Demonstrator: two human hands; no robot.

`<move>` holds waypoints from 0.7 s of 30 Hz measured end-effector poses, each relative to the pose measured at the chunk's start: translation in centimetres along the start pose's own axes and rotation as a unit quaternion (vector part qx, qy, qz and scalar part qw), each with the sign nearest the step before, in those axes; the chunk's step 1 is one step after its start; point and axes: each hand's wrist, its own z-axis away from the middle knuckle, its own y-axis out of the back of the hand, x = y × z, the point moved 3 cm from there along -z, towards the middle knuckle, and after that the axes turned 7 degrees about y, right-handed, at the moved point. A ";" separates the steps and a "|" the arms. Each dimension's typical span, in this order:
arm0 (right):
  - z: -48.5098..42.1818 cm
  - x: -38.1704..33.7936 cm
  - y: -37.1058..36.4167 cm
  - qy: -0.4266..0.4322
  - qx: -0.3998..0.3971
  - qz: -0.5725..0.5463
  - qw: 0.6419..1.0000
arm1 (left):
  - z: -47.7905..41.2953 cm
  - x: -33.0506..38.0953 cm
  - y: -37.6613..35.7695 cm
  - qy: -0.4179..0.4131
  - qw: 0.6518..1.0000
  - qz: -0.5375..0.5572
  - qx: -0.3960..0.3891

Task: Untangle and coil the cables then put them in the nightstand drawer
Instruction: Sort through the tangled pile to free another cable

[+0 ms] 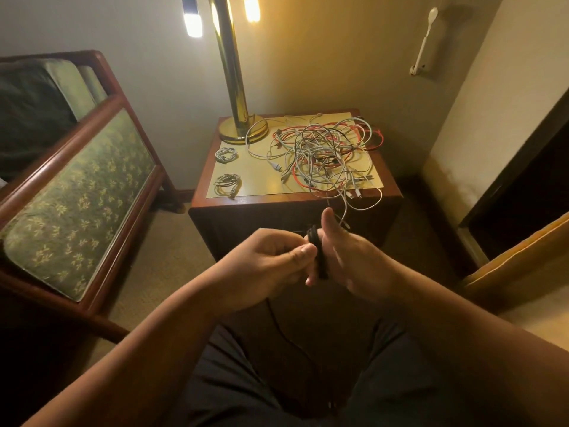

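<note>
Head view looks down over a seated person's lap at a wooden nightstand (278,201) set against the wall. Both hands are raised in front of its shadowed front face, close together. The right hand (354,263) has its thumb pointing up, and a black cable (317,252) is looped in several turns round its fingers, so this hand holds the coil. The left hand (269,260) touches the coil from the side and pinches the same black cable between thumb and forefinger, its other fingers curled under. A loose length of that cable drops from beneath the left hand onto the dark trousers.

On the nightstand top a large cable tangle (326,152), white, grey, red and black strands together, covers the middle and the right half. Several of its ends spill over the front edge, and one white strand hangs down just beside the right thumb. Along the left edge lie two finished coils, well apart from the tangle: a small white coil (226,155) toward the back and a grey coil (228,183) near the front left corner. A brass lamp (238,97) stands on the back left corner, its base touched by a white loop from the tangle.

An upholstered armchair (77,186) stands left of the nightstand, and a bed edge (523,260) shows to the right.
</note>
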 end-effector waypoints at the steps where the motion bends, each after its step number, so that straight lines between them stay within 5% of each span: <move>1: 0.2 -0.1 -0.4 -0.009 -0.015 -0.004 1.000 | -0.1 -0.1 0.3 -0.006 1.000 0.002 0.022; 10: 0.9 -1.5 -1.9 -0.034 -0.129 -0.266 0.955 | -0.8 -1.7 0.7 -0.118 0.972 0.011 0.204; 14: 1.2 -2.6 -2.1 -0.020 -0.140 -0.346 0.927 | -0.9 -3.0 1.1 -0.165 0.962 0.097 0.193; 18: 1.1 -3.2 -1.9 0.034 -0.065 -0.367 0.927 | -1.0 -3.8 -0.6 -0.095 0.971 0.175 0.132; 21: 0.8 -3.0 -1.1 0.066 -0.004 -0.360 0.931 | -1.2 -4.1 -2.9 -0.004 0.985 0.037 0.169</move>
